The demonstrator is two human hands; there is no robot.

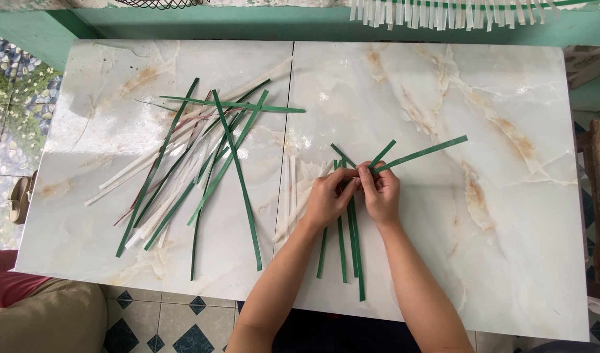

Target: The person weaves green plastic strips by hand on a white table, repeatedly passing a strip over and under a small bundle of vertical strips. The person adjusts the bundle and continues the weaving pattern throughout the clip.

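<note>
My left hand (pixel 327 196) and my right hand (pixel 381 193) meet over the middle of a white marble table (pixel 509 229). Both pinch a small bundle of green strips (pixel 352 242) where the strips cross. Long ends of the bundle trail toward me under my hands. Short ends fan out above my fingers, and one longer green strip (pixel 424 151) points up and to the right. Several white strips (pixel 293 189) lie flat just left of my left hand.
A loose pile of green and white strips (pixel 195 163) spreads across the table's left half. A fringe of cut strips (pixel 443 13) hangs along the green ledge at the back. Another person's leg (pixel 38 314) shows at bottom left. A sandal (pixel 19 199) lies on the floor left.
</note>
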